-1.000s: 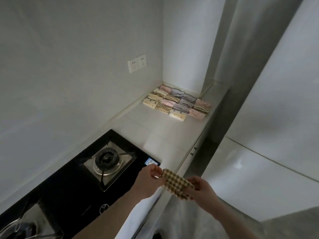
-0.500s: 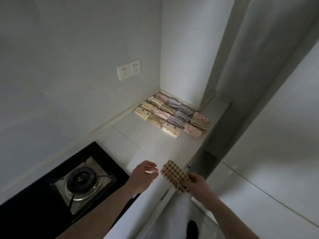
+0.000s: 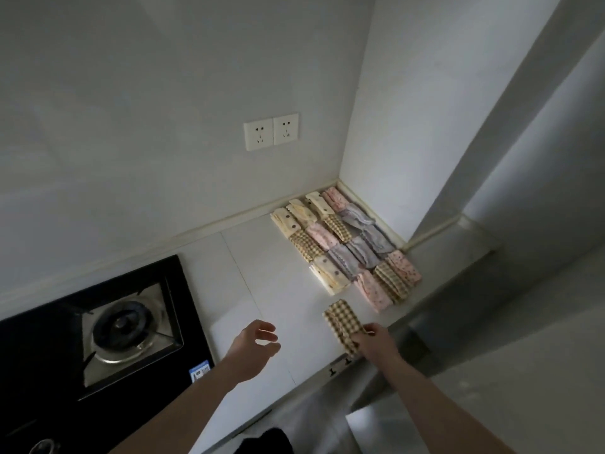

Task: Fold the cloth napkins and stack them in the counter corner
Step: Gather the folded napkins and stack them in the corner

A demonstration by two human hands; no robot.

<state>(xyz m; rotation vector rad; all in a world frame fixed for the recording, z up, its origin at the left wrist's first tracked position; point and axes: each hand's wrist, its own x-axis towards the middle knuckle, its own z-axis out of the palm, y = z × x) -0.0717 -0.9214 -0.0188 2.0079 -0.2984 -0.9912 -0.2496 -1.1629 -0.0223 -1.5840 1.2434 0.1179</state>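
Right hand (image 3: 376, 344) pinches the folded checked napkin (image 3: 343, 322) at its near end; I note its long axis points toward the napkin rows (image 3: 347, 244) in the corner. Left hand (image 3: 252, 348) hovers, fingers loose, holding nothing, farther from them.

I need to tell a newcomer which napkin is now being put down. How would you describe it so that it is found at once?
Start at the white counter to the right of the gas stove and follow its front edge. There the right hand pinches a folded brown checked napkin. It lies alone, apart from the napkin rows packed in the corner.
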